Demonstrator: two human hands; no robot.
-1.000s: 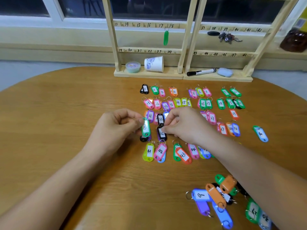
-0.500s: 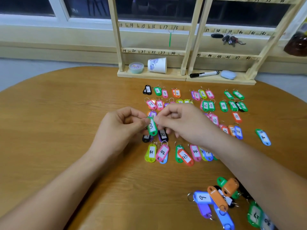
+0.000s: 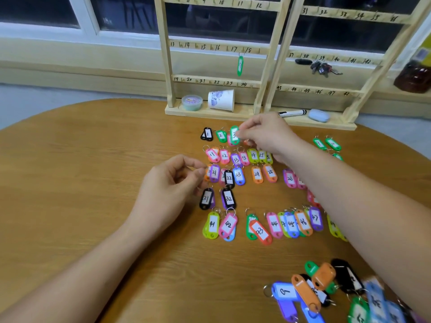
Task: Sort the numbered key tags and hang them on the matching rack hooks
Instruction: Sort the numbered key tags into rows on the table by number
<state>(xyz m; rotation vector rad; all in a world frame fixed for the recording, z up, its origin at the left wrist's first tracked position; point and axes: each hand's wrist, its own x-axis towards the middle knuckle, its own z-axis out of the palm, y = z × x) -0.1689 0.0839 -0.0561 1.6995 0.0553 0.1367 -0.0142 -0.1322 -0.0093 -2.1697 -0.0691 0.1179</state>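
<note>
Numbered key tags lie in rows (image 3: 238,176) on the round wooden table (image 3: 93,183). My right hand (image 3: 268,134) pinches a green tag (image 3: 234,134) over the top row, beside the green tag 2 (image 3: 220,135) and black tag 1 (image 3: 207,134). My left hand (image 3: 170,190) hovers with curled fingers left of the tags 21 to 31, thumb and forefinger close together with nothing visibly held. The wooden rack (image 3: 263,54) with numbered hooks stands at the table's far edge; one green tag (image 3: 240,65) hangs near hook 17.
An unsorted heap of tags (image 3: 326,290) lies at the front right. On the rack's base are a small tub (image 3: 192,102), a tipped paper cup (image 3: 221,99), a marker (image 3: 292,113) and a blue eraser-like thing (image 3: 318,115). A bunch of keys (image 3: 323,67) hangs on the right rack.
My right hand has taken the green tag from between both hands and carried it up to the top row. My left hand let go and stays near the middle rows.
</note>
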